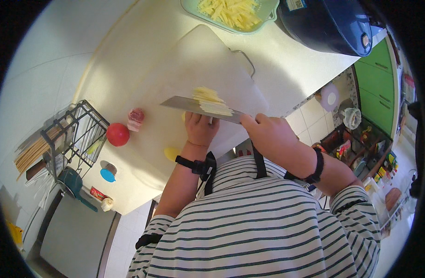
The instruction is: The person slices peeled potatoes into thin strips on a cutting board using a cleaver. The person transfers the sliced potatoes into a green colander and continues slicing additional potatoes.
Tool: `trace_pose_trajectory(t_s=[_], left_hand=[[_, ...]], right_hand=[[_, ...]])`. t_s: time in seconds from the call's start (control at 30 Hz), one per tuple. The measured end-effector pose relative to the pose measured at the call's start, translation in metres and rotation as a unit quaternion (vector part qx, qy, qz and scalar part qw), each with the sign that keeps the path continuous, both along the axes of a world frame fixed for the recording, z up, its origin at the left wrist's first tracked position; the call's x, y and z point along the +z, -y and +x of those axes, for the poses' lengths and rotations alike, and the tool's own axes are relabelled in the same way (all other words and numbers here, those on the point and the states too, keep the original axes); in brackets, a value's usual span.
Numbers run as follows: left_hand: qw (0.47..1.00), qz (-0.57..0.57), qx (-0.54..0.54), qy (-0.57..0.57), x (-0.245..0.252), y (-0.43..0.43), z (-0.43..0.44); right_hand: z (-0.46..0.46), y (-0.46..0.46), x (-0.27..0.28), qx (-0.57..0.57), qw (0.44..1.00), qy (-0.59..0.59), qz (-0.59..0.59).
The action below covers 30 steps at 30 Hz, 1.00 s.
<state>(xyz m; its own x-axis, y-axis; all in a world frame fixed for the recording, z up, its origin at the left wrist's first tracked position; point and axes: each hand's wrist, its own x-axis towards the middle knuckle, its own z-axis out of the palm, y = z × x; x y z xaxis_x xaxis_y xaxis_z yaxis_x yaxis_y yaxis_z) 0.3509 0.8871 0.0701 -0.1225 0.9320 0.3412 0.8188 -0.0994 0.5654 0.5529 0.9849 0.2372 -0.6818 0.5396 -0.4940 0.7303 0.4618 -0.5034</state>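
Observation:
My right hand (269,130) grips the handle of a broad-bladed kitchen knife (184,103), whose blade points left across a white cutting board (205,66). Thin pale-yellow strips, likely potato, (210,99) lie against and on the blade. Just below the blade, my left hand (201,128) rests with bent fingers on a pale-yellow piece, mostly hidden under them. Another yellow piece (171,154) lies near my left wrist. Left of the board are a piece of raw meat (135,119) and a red tomato (117,134). A light-green basket (186,10) at the top holds many similar strips.
A dark-blue appliance (323,27) stands at the upper right. On the left are a black wire rack (77,132) with chopsticks, a small teal pan (71,182), a blue-lidded jar (108,174) and a garlic bulb (107,204). The board has a metal handle (247,59). The counter edge runs along the right.

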Motion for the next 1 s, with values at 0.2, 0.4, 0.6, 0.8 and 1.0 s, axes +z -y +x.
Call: trace_pose_trajectory(t_s=[0.2, 0.4, 0.6, 0.8, 1.0], left_hand=[[1.000, 0.004, -0.002, -0.006, -0.003, 0.001, -0.002], [1.000, 0.000, -0.004, 0.000, 0.002, -0.002, 0.000], [1.000, 0.015, -0.006, -0.001, 0.002, -0.003, -0.002], [1.000, 0.025, 0.007, -0.009, -0.004, 0.001, 0.002], [1.000, 0.017, 0.002, -0.013, 0.000, 0.000, 0.000]], right_hand=[[0.011, 0.000, 0.014, 0.012, 0.997, 0.075, -0.019], [-0.003, 0.004, -0.028, -0.004, 1.000, -0.012, 0.016], [-0.019, 0.001, -0.042, -0.011, 0.997, -0.054, 0.062], [0.012, 0.005, 0.008, -0.008, 0.999, 0.020, 0.032], [0.016, 0.009, -0.008, -0.012, 0.999, 0.013, 0.029]])
